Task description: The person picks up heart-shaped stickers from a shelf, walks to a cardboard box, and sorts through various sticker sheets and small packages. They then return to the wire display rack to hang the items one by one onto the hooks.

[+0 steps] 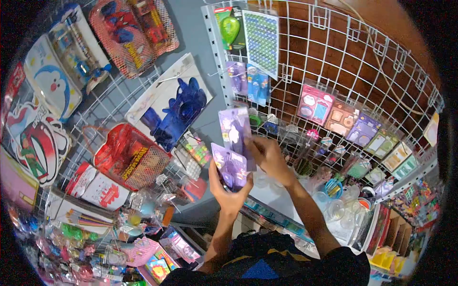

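Observation:
My left hand [226, 196] is closed around the lower part of a purple carded pack [230, 164], with a darker purple item under its clear plastic. Just behind and above it stands a second purple pack [234, 125] with white shapes on its card. The fingers of my right hand [271, 159] are closed on the right edge of this second pack. The two packs overlap, so part of the rear one is hidden. Similar purple packs [236, 76] hang on a hook of the white wire rack beyond my hands.
The white wire rack [329, 62] carries memo-pad packs [317, 105] at right. On the left grid hang a blue carded set [183, 107], a red mesh pouch [131, 157] and pencil cases [55, 83]. Clear cups [336, 209] stand below right. Hooks jut out near my hands.

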The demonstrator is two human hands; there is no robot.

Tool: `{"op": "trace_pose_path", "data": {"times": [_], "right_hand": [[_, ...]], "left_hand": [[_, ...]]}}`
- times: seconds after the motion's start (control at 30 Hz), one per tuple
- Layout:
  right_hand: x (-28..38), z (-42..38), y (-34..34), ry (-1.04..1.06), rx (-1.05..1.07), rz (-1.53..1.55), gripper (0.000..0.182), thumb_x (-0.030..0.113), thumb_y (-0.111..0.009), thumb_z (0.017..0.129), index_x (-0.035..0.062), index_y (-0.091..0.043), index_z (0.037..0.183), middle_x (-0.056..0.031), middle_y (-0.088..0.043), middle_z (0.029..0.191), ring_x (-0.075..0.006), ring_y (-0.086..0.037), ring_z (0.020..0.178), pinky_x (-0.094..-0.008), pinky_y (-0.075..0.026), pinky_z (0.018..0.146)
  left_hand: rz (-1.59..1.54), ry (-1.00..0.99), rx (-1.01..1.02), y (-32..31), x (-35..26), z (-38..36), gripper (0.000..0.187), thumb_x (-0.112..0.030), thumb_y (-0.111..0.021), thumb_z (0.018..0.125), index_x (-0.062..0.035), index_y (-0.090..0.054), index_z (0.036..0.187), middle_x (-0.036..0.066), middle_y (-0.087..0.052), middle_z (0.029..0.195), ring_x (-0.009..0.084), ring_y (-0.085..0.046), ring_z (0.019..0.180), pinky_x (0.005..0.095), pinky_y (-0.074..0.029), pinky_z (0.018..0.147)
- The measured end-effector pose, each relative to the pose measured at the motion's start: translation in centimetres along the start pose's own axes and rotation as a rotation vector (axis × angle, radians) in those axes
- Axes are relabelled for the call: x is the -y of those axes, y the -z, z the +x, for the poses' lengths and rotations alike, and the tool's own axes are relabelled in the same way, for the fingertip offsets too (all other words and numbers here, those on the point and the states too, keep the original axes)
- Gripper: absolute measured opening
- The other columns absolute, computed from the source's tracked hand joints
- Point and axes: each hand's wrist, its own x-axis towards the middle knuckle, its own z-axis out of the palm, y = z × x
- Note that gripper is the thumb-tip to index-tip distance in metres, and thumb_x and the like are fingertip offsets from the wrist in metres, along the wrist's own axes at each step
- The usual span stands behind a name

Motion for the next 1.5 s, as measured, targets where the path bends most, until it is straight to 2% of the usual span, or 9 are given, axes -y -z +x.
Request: {"op": "trace_pose_path", "data": {"times": [0.07, 0.17, 0.27, 0.53, 0.67, 0.7, 1.03, 1.23, 1.5], "right_hand": [[-0.2, 2.2, -0.8, -0.006, 0.030, -0.050, 0.031, 0.026, -0.054, 0.098, -0.0031, -0.063, 0.093, -0.0094, -0.047, 0.057, -0.0087, -0.037, 0.057, -0.0305, -0.034, 0.050], [0.0, 6.2, -2.0, -0.016, 0.038, -0.023, 0.030, 0.027, -0.053, 0.097, -0.0010, -0.065, 0.095, -0.0222, -0.059, 0.067, -0.0294, -0.059, 0.057, -0.0389, -0.044, 0.058], [-1.0, 9.8, -4.1, 0.171, -0.144, 0.080, 0.034, 0.026, -0.057, 0.097, -0.0051, -0.057, 0.082, -0.0063, -0.034, 0.057, -0.0092, -0.033, 0.056, -0.0307, -0.029, 0.049], [-3.8, 13.9, -5.7, 0.137, -0.132, 0.023, 0.034, 0.025, -0.057, 0.096, -0.0059, -0.058, 0.083, -0.0101, -0.043, 0.056, -0.0116, -0.035, 0.054, -0.0331, -0.032, 0.050], [-4.7, 13.3, -6.1, 0.145, -0.191, -0.017, 0.037, 0.031, -0.056, 0.095, -0.0028, -0.059, 0.080, -0.0185, -0.056, 0.060, -0.0296, -0.055, 0.051, -0.0401, -0.041, 0.053], [-5.1, 13.3, -6.2, 0.130, -0.208, 0.003, 0.034, 0.025, -0.056, 0.097, -0.0053, -0.059, 0.083, -0.0148, -0.049, 0.057, -0.0135, -0.038, 0.054, -0.0344, -0.037, 0.051], [-13.0, 19.9, -5.1, -0.078, -0.344, -0.208, 0.042, 0.033, -0.057, 0.092, -0.0051, -0.063, 0.077, -0.0242, -0.060, 0.063, -0.0363, -0.066, 0.061, -0.0438, -0.047, 0.055], [-13.5, 18.8, -2.8, -0.095, -0.115, -0.539, 0.043, 0.038, -0.062, 0.088, -0.0032, -0.067, 0.074, -0.0215, -0.064, 0.063, -0.0355, -0.065, 0.057, -0.0434, -0.049, 0.056], [-6.2, 7.3, 1.9, -0.118, 0.104, -0.273, 0.029, 0.025, -0.063, 0.092, -0.0039, -0.066, 0.088, -0.0076, -0.063, 0.062, -0.0108, -0.058, 0.056, -0.0293, -0.044, 0.051]], "left_hand": [[-0.010, 0.045, -0.015, 0.7, -1.1, -0.8, 0.091, -0.012, -0.085, 0.061, 0.0105, -0.037, 0.136, 0.019, -0.056, 0.115, 0.0238, -0.057, 0.102, 0.0356, -0.047, 0.090], [-0.154, 0.082, -0.015, 1.3, -1.3, -1.5, 0.090, -0.011, -0.085, 0.061, 0.0103, -0.039, 0.135, 0.018, -0.057, 0.113, 0.0213, -0.057, 0.098, 0.0333, -0.048, 0.087], [-0.040, 0.074, 0.066, 2.2, -2.4, -1.4, 0.087, -0.011, -0.085, 0.061, 0.0101, -0.042, 0.133, 0.016, -0.059, 0.110, 0.0201, -0.058, 0.096, 0.0329, -0.048, 0.086], [-0.079, 0.122, 0.012, 3.3, -1.2, -2.1, 0.084, -0.012, -0.085, 0.062, 0.0089, -0.043, 0.132, 0.017, -0.060, 0.108, 0.0220, -0.059, 0.095, 0.0342, -0.048, 0.086], [-0.035, 0.128, 0.000, 4.0, -0.2, -2.0, 0.083, -0.013, -0.085, 0.063, 0.0080, -0.043, 0.132, 0.019, -0.059, 0.109, 0.0242, -0.059, 0.095, 0.0352, -0.048, 0.086], [-0.027, 0.128, 0.005, 4.1, 0.0, -2.0, 0.083, -0.013, -0.085, 0.064, 0.0077, -0.043, 0.132, 0.019, -0.059, 0.109, 0.0248, -0.060, 0.095, 0.0356, -0.048, 0.087], [0.008, 0.151, 0.096, 4.0, 0.1, -2.0, 0.087, -0.015, -0.086, 0.064, 0.0065, -0.040, 0.134, 0.020, -0.057, 0.115, 0.0262, -0.059, 0.101, 0.0371, -0.048, 0.089], [-0.165, 0.266, 0.084, 2.3, -0.4, 0.1, 0.091, -0.011, -0.084, 0.070, 0.0040, -0.030, 0.142, 0.020, -0.049, 0.127, 0.0240, -0.054, 0.112, 0.0365, -0.045, 0.097], [0.026, -0.043, -0.092, -3.8, 1.8, 9.2, 0.080, -0.017, -0.082, 0.071, -0.0004, -0.042, 0.138, 0.022, -0.050, 0.122, 0.0378, -0.052, 0.110, 0.0418, -0.042, 0.097]]}}
